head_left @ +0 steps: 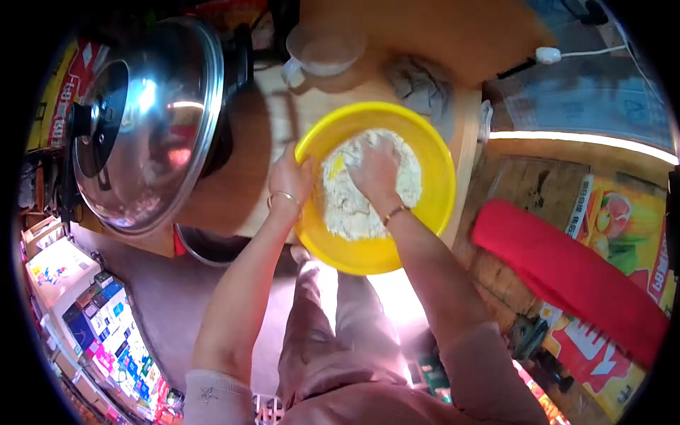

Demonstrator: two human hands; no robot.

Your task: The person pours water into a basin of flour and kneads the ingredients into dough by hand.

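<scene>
A yellow bowl (438, 205) stands at the edge of a wooden table and holds white, crumbly flour (350, 209). My left hand (289, 176) is closed on the bowl's left rim, with a bracelet on the wrist. Inside the bowl, my right hand (375, 168) presses into the flour; its fingers are partly buried, so their pose and anything they hold cannot be made out. Some yellow of the bowl shows through the flour to the left of that hand.
A large pan with a domed glass lid (152, 134) is at the left. Behind the bowl are a clear cup (326, 53) and a grey cloth (419, 81). A red roll (567, 273) lies at the right, and a white cable plug (547, 55) is at the top right.
</scene>
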